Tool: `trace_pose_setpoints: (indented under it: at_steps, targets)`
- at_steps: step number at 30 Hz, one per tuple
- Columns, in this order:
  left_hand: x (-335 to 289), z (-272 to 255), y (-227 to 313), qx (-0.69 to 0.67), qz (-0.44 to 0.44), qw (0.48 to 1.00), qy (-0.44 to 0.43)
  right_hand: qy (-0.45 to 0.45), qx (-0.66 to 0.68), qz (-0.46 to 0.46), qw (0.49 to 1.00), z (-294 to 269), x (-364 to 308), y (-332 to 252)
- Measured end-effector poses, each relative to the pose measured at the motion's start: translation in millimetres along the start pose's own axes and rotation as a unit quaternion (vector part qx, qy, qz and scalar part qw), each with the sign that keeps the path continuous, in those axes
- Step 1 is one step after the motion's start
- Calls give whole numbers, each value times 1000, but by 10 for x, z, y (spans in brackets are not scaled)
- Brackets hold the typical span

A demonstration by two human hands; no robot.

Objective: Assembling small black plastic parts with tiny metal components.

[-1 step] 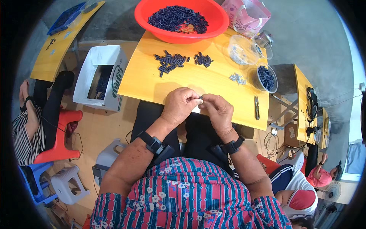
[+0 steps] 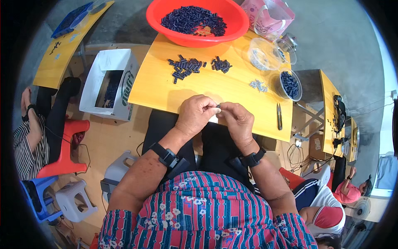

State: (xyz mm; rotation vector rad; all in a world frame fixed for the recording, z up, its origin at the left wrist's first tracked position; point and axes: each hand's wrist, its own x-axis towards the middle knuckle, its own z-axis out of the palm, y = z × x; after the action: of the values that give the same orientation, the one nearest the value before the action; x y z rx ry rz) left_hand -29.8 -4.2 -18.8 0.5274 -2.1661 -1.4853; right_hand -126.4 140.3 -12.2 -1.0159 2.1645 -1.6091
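Over the near edge of the yellow table (image 2: 153, 89), my left hand (image 2: 195, 113) and my right hand (image 2: 237, 118) meet fingertip to fingertip. Both pinch a small dark piece (image 2: 218, 106), mostly covered by the fingers. It resembles the short dark-blue pieces on the table, though its details are too small to make out. Beyond my hands lie a larger pile of these pieces (image 2: 184, 67) and a smaller pile (image 2: 221, 64). To the right are small silvery parts (image 2: 258, 85), a clear tub of dark pieces (image 2: 289, 85) and thread snips (image 2: 279, 116).
A red basin (image 2: 238, 25) heaped with dark pieces stands at the table's far edge. Clear containers (image 2: 261, 58) and a pink bag (image 2: 269, 18) are at the far right. A white box (image 2: 124, 106) sits left of the table. Other people sit on both sides.
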Motion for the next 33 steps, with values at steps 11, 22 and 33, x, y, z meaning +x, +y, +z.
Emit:
trace_pose_setpoints:
  at_steps: [11, 22, 33]
  targets:
    - [4, -18, -6, 42, 42, 998, 3, -30, -31, -82, 996, -44, 49, 34]
    - [-27, 41, -93, 42, 62, 997, 31, -50, -4, 18, 999, -33, 112, 2]
    - [29, -62, -45, -70, -32, 997, -31, -80, -93, -56, 991, -96, 247, -193]
